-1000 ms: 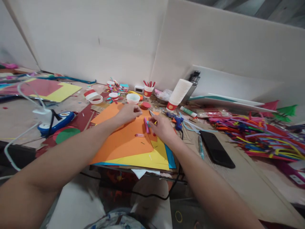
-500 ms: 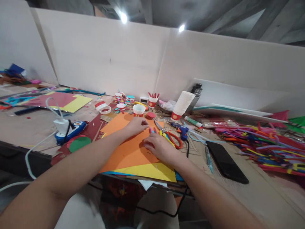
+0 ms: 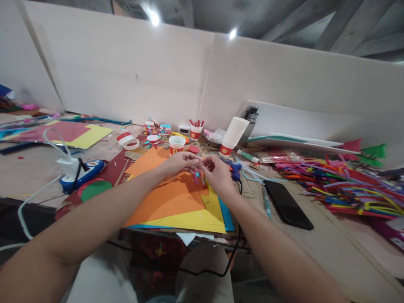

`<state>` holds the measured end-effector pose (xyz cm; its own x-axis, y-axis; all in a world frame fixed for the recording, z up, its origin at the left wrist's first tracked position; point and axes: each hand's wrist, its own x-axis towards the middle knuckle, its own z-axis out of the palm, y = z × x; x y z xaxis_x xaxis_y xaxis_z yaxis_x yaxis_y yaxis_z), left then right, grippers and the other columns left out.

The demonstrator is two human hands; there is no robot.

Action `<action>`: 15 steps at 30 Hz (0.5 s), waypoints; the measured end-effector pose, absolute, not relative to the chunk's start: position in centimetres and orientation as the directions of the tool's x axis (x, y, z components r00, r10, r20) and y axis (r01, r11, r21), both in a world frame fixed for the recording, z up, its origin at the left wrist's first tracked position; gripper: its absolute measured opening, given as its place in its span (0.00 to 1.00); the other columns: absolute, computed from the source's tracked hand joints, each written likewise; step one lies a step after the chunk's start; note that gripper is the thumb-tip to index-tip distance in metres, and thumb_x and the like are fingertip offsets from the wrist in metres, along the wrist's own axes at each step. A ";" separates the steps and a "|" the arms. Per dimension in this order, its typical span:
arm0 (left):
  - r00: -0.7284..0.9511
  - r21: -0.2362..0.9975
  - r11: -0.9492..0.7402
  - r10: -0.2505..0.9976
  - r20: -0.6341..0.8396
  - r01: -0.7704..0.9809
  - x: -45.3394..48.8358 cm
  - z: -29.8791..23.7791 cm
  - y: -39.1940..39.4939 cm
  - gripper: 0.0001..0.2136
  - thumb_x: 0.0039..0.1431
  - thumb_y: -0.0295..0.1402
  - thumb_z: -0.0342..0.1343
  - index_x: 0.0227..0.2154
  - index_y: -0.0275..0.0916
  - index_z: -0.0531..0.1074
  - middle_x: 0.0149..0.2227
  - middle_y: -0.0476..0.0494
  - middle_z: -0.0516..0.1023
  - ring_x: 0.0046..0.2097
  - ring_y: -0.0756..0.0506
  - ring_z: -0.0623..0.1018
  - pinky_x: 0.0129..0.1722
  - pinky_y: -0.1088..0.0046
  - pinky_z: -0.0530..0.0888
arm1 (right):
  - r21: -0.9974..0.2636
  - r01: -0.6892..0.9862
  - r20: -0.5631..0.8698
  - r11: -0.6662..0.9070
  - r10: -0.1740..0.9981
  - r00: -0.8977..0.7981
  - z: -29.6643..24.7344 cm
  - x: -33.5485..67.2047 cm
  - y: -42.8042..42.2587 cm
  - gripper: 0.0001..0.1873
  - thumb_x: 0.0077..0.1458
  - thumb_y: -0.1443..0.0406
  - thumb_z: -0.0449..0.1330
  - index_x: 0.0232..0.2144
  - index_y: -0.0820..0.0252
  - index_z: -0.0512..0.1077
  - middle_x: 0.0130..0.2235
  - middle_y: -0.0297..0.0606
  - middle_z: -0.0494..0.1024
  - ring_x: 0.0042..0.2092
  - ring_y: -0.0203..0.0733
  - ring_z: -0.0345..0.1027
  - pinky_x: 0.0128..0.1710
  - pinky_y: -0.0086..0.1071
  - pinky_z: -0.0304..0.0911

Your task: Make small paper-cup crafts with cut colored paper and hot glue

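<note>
Left hand [image 3: 181,163] and right hand [image 3: 218,173] are pretty much together over the paper sheets [image 3: 167,202]. Open cup [image 3: 177,142] sits just past the left hand, stick-filled cup [image 3: 196,132] farther back. Glue gun [image 3: 235,169] is just right of the right hand, then further right there's a pen [image 3: 267,203], phone [image 3: 288,204] and pipe cleaners [image 3: 347,185]. Plug adapter [image 3: 68,167]'s way left of the left hand.
</note>
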<state>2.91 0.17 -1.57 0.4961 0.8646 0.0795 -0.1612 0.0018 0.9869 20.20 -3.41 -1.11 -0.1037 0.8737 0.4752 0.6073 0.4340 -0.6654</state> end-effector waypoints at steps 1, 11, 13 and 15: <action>0.495 0.988 0.014 0.866 0.066 -0.157 2.9 -1.7 0.2 0.15 0.45 0.38 0.69 0.33 0.33 0.76 0.29 0.45 0.77 0.29 0.53 0.75 0.31 0.75 0.69 | -0.648 0.617 0.480 0.447 0.868 -0.125 -1.2 20.0 -3.5 0.05 0.54 0.62 0.59 0.30 0.58 0.69 0.30 0.35 0.74 0.31 0.37 0.65 0.30 0.30 0.58; 0.240 0.982 -0.014 0.969 0.060 -0.189 2.0 -1.9 1.6 0.09 0.53 0.34 0.64 0.27 0.32 0.74 0.26 0.45 0.77 0.27 0.53 0.75 0.29 0.77 0.69 | -0.397 0.843 0.316 0.364 0.916 -0.246 -1.4 19.3 -3.7 0.12 0.61 0.59 0.54 0.35 0.60 0.72 0.39 0.44 0.77 0.40 0.45 0.69 0.41 0.37 0.58; 0.183 0.984 -0.025 0.981 0.058 -0.174 2.0 -2.0 1.8 0.09 0.54 0.33 0.63 0.28 0.32 0.72 0.29 0.43 0.78 0.28 0.53 0.76 0.29 0.77 0.70 | -0.220 0.921 0.242 0.322 0.932 -0.268 -1.6 18.8 -3.9 0.10 0.60 0.60 0.56 0.35 0.61 0.73 0.42 0.47 0.78 0.45 0.50 0.69 0.45 0.42 0.56; 0.174 0.985 -0.040 0.982 0.069 -0.166 2.1 -2.2 1.9 0.08 0.55 0.33 0.62 0.28 0.33 0.70 0.31 0.42 0.79 0.29 0.53 0.77 0.29 0.77 0.71 | -0.097 0.948 0.186 0.304 0.941 -0.283 -1.5 18.3 -4.2 0.10 0.60 0.63 0.55 0.37 0.61 0.74 0.43 0.49 0.78 0.47 0.53 0.69 0.46 0.44 0.56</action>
<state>2.11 1.91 -2.16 0.1738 0.9823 0.0694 -0.1661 -0.0403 0.9853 18.31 -4.21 -1.52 -0.2832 0.9408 0.1862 0.9476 0.3045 -0.0971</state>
